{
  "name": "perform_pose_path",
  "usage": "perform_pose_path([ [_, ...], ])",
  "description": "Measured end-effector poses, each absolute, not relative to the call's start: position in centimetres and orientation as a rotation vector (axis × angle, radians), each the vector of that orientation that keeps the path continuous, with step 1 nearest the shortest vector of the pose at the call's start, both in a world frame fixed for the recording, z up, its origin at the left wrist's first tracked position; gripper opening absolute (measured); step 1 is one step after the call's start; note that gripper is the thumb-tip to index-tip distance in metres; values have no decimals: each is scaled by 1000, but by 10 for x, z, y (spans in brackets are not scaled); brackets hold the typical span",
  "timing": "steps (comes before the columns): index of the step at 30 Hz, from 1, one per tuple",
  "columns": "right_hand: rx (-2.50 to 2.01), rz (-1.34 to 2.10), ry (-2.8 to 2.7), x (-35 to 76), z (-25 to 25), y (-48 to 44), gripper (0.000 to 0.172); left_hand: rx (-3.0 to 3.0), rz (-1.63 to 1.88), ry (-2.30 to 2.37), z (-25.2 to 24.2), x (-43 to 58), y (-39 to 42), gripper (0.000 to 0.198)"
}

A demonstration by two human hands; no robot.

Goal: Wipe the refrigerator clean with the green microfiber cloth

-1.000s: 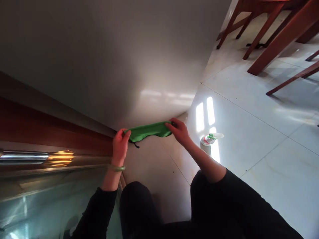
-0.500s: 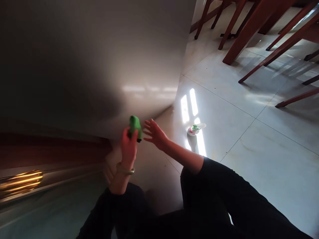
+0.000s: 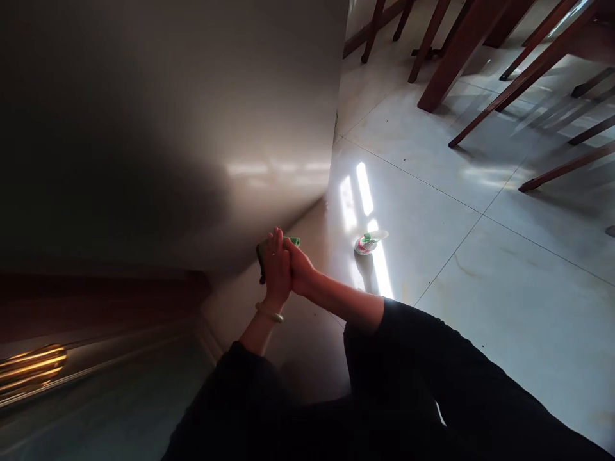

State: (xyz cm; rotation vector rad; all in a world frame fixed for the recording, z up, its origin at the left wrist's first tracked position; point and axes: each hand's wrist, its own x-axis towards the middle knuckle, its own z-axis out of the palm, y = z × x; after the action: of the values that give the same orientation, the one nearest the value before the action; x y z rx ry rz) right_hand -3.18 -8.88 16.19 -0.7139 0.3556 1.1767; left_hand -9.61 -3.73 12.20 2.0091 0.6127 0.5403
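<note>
My left hand (image 3: 276, 269), with a pale bangle (image 3: 269, 312) at its wrist, is closed on a small green-and-black object (image 3: 293, 241). Its black part juts out left of the fingers and a green end shows at the upper right; the fingers hide the rest, so its kind is unclear. Pressed against the left hand from the right is my right hand (image 3: 302, 267), its fingers closed around the same object and largely hidden. Beyond the right forearm, a small white, red and green container (image 3: 366, 243) stands on the floor.
A large smooth grey panel (image 3: 192, 128) rises close in front of my hands. Dark red wooden legs (image 3: 461, 57) of furniture stand at the upper right on the pale tiled floor (image 3: 432, 211). At the lower left are a dark red ledge (image 3: 96, 301) and a shiny golden item (image 3: 33, 368).
My right hand, which was spread and apart, has come against the left. The green-and-black object has turned between them and is now mostly covered. The view has shifted slightly.
</note>
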Motion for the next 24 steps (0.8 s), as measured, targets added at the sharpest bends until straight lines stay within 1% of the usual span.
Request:
perform_pose_path([
  [3,-717,1170,484,-7,161,-89,39,1991,442,521,124,-116,-55,69],
  [6,-817,991,531,5,164,-89,31,1908,355,518,133,-126,-59,62],
  [8,-902,970,467,-2,167,-88,24,1844,483,597,136,-124,-54,65],
  [9,-919,1020,411,-9,169,-88,23,1823,571,648,135,-120,-51,69],
  [11,-877,1152,319,-20,172,-88,30,1817,661,707,132,-114,-49,78],
  [12,-823,1189,306,-22,174,-89,34,1843,643,704,130,-112,-51,82],
  [15,-638,1190,368,-3,172,-93,44,1947,450,597,128,-116,-69,84],
  [17,-565,1183,403,23,166,-99,48,1969,336,487,131,-123,-82,77],
  [19,-561,1148,391,47,156,-104,50,1931,328,422,137,-130,-87,66],
  [21,-685,1049,335,65,146,-104,53,1889,423,443,143,-134,-83,58],
  [24,-952,873,238,78,140,-84,60,1845,620,580,149,-137,-67,57],
])
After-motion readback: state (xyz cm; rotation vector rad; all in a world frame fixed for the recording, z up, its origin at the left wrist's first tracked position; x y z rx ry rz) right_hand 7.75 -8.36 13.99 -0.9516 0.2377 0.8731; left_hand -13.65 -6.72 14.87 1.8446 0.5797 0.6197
